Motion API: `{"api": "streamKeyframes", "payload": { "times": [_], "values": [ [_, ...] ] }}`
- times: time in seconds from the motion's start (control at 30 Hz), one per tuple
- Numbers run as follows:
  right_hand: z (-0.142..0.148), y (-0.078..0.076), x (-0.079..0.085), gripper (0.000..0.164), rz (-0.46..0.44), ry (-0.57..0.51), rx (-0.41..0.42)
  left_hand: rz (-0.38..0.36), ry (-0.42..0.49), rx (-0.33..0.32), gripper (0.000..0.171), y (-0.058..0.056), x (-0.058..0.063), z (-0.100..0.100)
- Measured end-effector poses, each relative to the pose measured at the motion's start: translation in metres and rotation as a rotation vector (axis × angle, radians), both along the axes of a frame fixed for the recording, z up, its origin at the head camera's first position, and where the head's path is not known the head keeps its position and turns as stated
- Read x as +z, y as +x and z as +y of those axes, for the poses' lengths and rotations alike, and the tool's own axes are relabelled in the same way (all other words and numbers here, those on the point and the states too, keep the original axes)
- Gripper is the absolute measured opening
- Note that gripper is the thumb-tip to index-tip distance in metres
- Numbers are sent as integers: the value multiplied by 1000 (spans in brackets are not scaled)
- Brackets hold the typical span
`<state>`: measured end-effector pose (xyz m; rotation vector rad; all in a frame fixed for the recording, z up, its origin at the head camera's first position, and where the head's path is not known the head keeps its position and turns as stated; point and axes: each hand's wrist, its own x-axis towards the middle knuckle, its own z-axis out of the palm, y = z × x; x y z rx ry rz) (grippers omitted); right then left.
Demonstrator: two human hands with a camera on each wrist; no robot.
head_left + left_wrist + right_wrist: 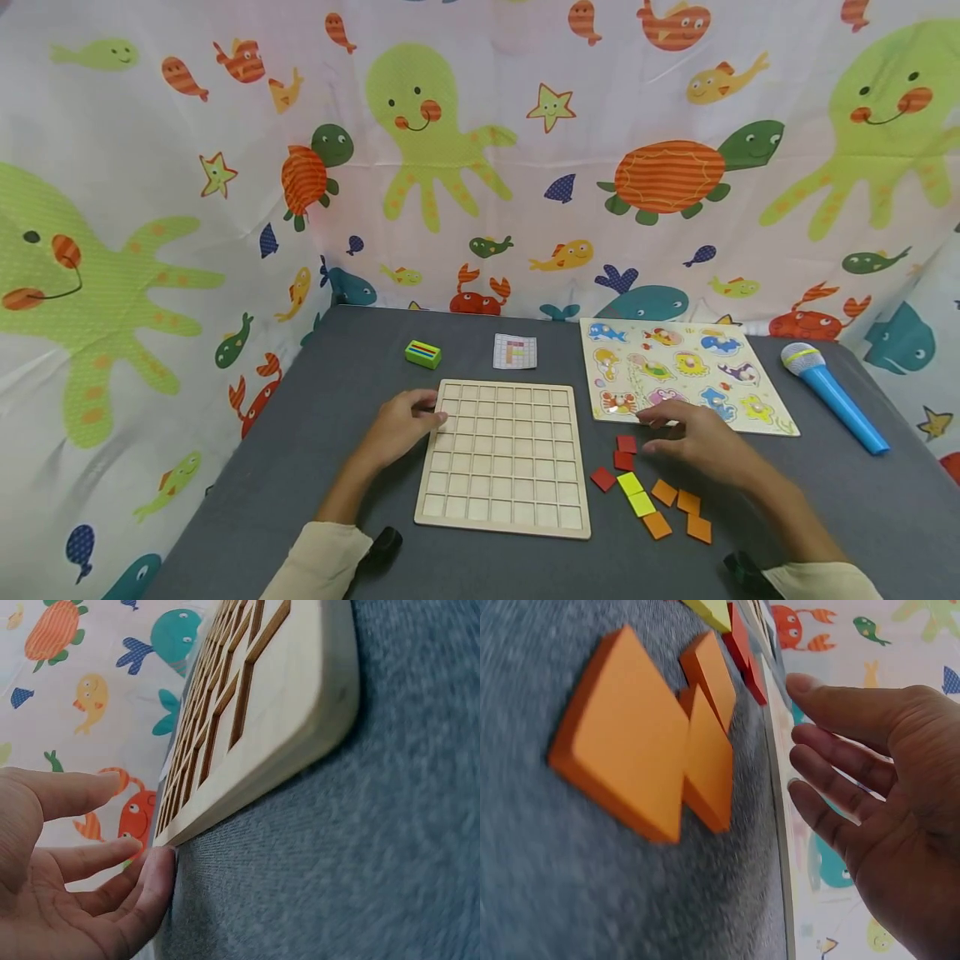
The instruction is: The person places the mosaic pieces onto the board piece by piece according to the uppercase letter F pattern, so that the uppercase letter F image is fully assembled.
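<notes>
1. Head: my left hand (397, 429) is touching the wooden board (502, 458) on the table (277, 475); my right hand (701, 437) is hovering near red tiles (626, 444).
2. Left wrist: loosely parted fingers (157, 885) are touching the board's edge.
3. Right wrist: curved, empty fingers (830, 778) are hanging near orange tiles (630, 742).

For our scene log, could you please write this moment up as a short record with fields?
Left hand: at the left edge of the grid board
Right hand: holding nothing, near the red tiles
Tile counts: three red tiles, two yellow tiles, four orange tiles
Beyond board: striped green block, patterned card
Right of board: sea-animal puzzle, blue microphone
</notes>
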<state>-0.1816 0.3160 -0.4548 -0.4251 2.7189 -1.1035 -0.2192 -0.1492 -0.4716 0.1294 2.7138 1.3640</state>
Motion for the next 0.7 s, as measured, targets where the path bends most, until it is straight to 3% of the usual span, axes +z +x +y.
{"api": "streamKeyframes", "payload": {
  "times": [0.27, 0.7],
  "values": [
    [-11, -2, -5, 42, -13, 20, 52, -18, 31, 15, 52, 0, -5, 0],
    [-20, -3, -9, 31, 74, 52, 98, -11, 46, 9, 49, 0, -7, 0]
  ]
}}
